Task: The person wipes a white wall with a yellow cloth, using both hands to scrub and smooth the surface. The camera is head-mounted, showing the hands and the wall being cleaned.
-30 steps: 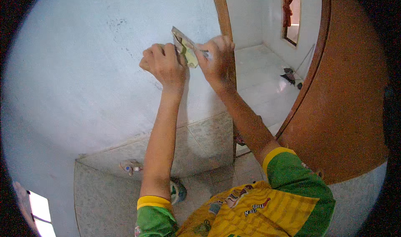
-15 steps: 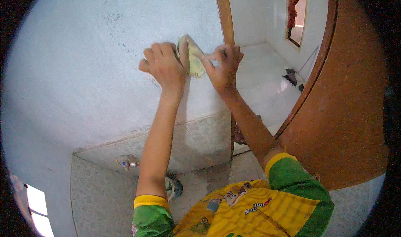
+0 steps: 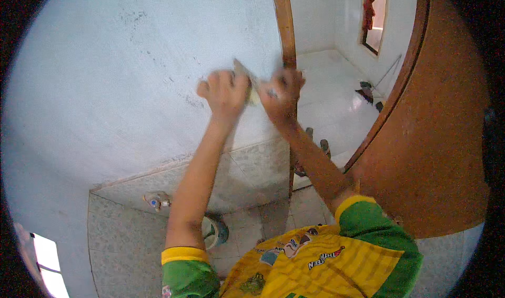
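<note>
Both my hands are raised in front of a pale blue-white wall with dark scuffs on it. My left hand is closed, fingers curled, around a pale yellow, sheet-like piece that shows at its right side. My right hand, blurred by motion, is closed near the wooden door frame. From it a thin grey flat blade, like a scraper's, reaches up and left to the fingers of my left hand. Its handle is mostly hidden in my grip, and whether blade and yellow piece touch is unclear.
A wooden door frame edges the wall, and a brown door stands at the right. Below are a tap, a bucket and grey tiles. Sandals lie by the doorway; a broom-like tool lies beyond.
My left hand has moved right and slightly down, closer to my right hand. Less of the yellow piece shows now. My right hand has dropped slightly.
</note>
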Demonstrator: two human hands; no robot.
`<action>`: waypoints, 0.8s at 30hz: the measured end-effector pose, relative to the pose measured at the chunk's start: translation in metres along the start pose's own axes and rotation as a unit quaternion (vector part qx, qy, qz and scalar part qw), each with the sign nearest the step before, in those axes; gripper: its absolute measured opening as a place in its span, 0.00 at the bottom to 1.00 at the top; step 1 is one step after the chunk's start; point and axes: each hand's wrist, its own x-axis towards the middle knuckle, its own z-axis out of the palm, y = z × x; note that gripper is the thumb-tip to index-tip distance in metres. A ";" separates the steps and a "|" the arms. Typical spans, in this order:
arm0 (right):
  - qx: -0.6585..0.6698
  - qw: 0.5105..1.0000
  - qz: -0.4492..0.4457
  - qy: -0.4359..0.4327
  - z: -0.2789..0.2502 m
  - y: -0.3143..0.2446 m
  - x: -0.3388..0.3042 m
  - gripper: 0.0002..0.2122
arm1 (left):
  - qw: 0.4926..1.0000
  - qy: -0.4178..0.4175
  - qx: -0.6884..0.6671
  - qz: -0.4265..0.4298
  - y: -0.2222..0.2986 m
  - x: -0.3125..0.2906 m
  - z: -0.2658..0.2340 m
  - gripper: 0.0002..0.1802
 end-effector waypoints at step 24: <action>-0.008 0.999 -0.038 -0.030 0.012 -0.015 0.096 0.13 | 0.997 0.060 0.027 -0.030 -0.026 0.071 0.017 0.14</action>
